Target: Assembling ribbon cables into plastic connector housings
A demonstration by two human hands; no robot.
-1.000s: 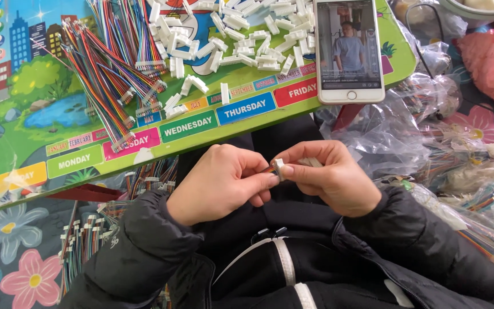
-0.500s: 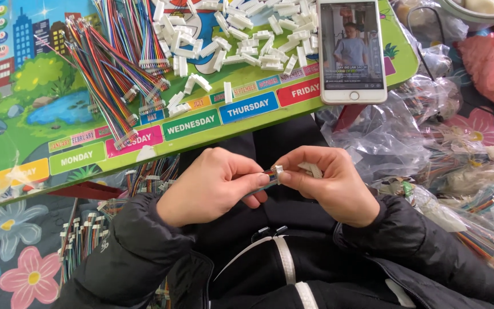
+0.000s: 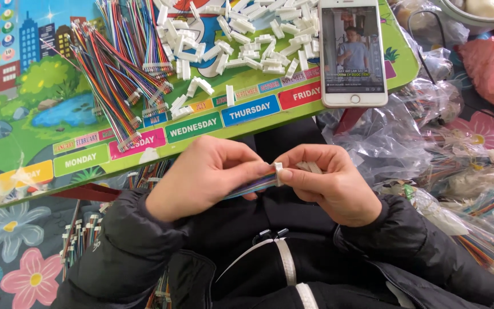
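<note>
head view. left hand [image 3: 201, 180] pinches a flat band of multicoloured wires [image 3: 251, 186], most of it hidden under the fingers; right hand [image 3: 333, 186] holds a small white connector [image 3: 278, 173] at the band's end between thumb and forefinger, with further white pieces [image 3: 310, 167] half hidden behind its fingers. both hands meet above the lap, just below the edge of a colourful board [image 3: 41, 103] carrying wire bundles [image 3: 118, 74], loose white connectors [image 3: 241, 40] and a phone [image 3: 353, 51]. clear bags [image 3: 424, 143] at right; contents hard to make out.
</note>
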